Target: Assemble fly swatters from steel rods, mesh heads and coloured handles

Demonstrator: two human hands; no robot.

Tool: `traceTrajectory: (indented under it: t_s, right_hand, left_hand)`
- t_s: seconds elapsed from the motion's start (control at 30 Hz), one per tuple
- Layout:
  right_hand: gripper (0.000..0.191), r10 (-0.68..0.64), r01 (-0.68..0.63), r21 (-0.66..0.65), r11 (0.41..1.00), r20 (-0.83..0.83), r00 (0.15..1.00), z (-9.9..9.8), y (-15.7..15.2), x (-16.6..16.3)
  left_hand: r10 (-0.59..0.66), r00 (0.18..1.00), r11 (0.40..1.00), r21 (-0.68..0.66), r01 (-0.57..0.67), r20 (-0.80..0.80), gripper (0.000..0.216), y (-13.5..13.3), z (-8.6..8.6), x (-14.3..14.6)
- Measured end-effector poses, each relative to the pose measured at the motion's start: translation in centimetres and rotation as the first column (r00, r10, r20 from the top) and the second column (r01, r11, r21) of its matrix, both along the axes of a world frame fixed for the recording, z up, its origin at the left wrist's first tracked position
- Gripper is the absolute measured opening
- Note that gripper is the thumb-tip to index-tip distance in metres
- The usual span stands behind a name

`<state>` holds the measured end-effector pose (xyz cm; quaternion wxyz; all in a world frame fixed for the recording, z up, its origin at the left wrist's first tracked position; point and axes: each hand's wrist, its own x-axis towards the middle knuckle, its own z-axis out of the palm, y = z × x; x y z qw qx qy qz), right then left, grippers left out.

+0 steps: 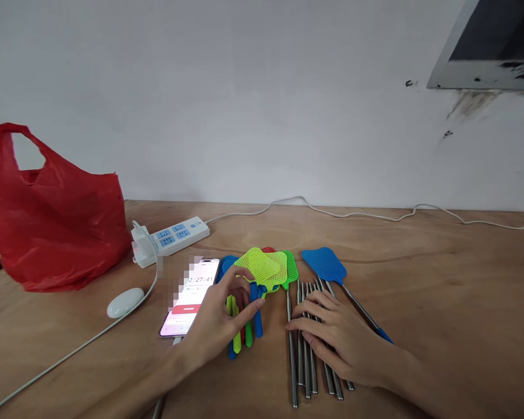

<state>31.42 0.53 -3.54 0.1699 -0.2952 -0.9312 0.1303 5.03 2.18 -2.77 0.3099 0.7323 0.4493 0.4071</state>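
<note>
My left hand (218, 329) is pinching swatters (268, 267) just right of the phone (192, 297). My right hand (338, 340), spread flat, is resting on rods (306, 381) farther right.

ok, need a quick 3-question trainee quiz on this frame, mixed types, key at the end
1. True or false: the right hand rests on the metal rods.
2. The left hand touches: A) the red bag, B) the coloured swatter pile, C) the power strip.
3. What colour is the assembled swatter beside the rods?
Key: 1 true; 2 B; 3 blue.
</note>
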Motion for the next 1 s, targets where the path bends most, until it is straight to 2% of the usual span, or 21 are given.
traceTrajectory:
  t_s: [0.23,0.4,0.57,0.73,0.9,1.0]
  right_hand:
    - [0.014,-0.056,0.053,-0.037,0.998,-0.068,0.996,0.0,-0.1,-0.5]
    - [0.012,-0.097,0.093,-0.052,0.994,-0.083,0.992,-0.1,0.1,-0.8]
    - [0.004,-0.184,0.181,-0.052,0.982,-0.077,0.980,-0.2,0.2,-1.5]
    - [0.017,-0.348,0.348,0.021,0.937,0.030,0.937,0.5,0.5,-3.3]
    - [0.027,-0.520,0.556,-0.039,0.830,0.304,0.798,1.7,1.2,-5.0]
    - [0.027,-0.553,0.607,-0.061,0.793,0.347,0.757,2.0,1.5,-5.4]
  left_hand:
    - [0.099,0.982,0.995,-0.039,-0.093,0.164,0.028,0.6,0.5,-0.5]
    - [0.083,0.975,0.994,-0.083,-0.067,0.206,0.028,0.6,0.8,-0.5]
    - [0.081,0.996,0.997,0.005,-0.081,-0.036,0.031,0.2,0.8,-0.2]
    - [0.119,0.922,0.992,0.077,-0.098,-0.367,0.035,-0.2,0.6,0.0]
    - [0.161,0.888,0.984,0.140,-0.111,-0.430,0.025,-0.4,0.8,0.0]
    - [0.150,0.884,0.985,0.148,-0.093,-0.444,0.022,-0.4,0.8,0.1]
